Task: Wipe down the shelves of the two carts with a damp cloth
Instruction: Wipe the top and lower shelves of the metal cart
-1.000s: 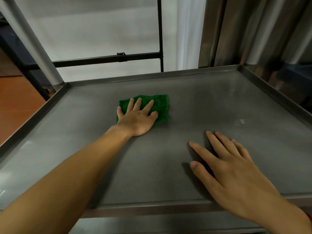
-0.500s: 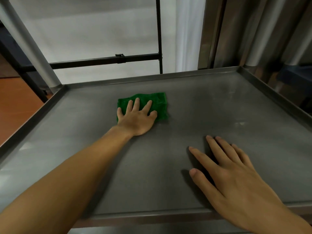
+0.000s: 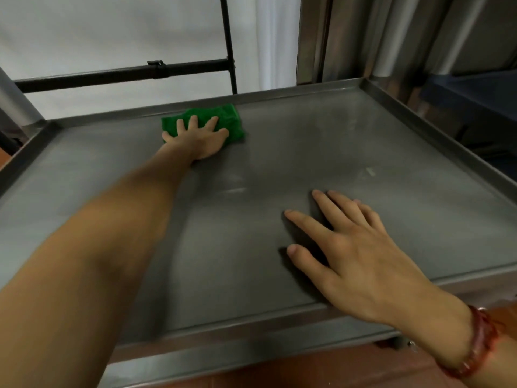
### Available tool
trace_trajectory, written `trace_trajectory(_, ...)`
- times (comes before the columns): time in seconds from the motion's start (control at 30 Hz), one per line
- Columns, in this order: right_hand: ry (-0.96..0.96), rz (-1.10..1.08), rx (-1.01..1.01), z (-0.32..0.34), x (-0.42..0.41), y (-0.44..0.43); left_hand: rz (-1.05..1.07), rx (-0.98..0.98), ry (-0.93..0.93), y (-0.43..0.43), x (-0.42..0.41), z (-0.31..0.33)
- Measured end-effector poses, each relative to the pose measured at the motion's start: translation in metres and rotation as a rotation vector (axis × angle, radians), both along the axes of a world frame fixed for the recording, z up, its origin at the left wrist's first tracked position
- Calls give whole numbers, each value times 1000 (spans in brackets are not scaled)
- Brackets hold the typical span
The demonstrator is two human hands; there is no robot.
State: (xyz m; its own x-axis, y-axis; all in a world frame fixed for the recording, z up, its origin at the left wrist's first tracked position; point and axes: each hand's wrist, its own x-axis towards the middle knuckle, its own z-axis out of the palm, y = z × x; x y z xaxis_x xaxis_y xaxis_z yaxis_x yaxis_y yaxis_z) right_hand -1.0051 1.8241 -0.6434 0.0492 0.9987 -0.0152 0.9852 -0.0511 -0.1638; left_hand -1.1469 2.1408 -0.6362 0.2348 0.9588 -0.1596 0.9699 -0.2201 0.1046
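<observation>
Two hands are down on the steel shelf [image 3: 363,152], and only one of them is doing the wiping. The left hand [image 3: 200,140] lies flat with its fingers fanned out, pressing the green cloth [image 3: 232,119] against the metal. The cloth is under the palm and pokes out past the fingertips and to the thumb side. Its far edge sits right up against the back rim [image 3: 279,95]. The right hand [image 3: 361,253] is well apart from that grip, nearer the person and off to the thumb side. Its fingers are straight and slightly spread on bare metal. It holds nothing and looks to be just bracing, with a red bracelet [image 3: 481,340] at the wrist.

How far along? Early, by my reading. The cloth is working the back strip of this one shelf. A pale smudge [image 3: 370,171] and dull streaks show on the surface between the two hands and out beyond the thumb. That stretch probably needs a pass yet, and so does the corner on the little-finger side of the grip. Whether the near half is already done, I cannot tell from the sheen. No other shelf is in view, nor a second cart I can pick out, so most of the job is likely ahead.
</observation>
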Motion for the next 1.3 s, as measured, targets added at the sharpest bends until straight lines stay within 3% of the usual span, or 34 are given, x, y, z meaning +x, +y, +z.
trace_trajectory(0.33, -3, 3, -14, 0, -1, -2, -171, 6, 15, -67, -29, -7)
trace_trajectory(0.63, 22, -11, 10, 2, -6, 0, 9, 59, 3, 17, -11, -5)
trace_trajectory(0.87, 5, -9, 16, 0, -3, 1, -38, 46, 22, 23, -14, -6)
trace_trajectory(1.3, 65, -42, 76, 0, -4, -2, -376, -49, 57, -149, -55, -5)
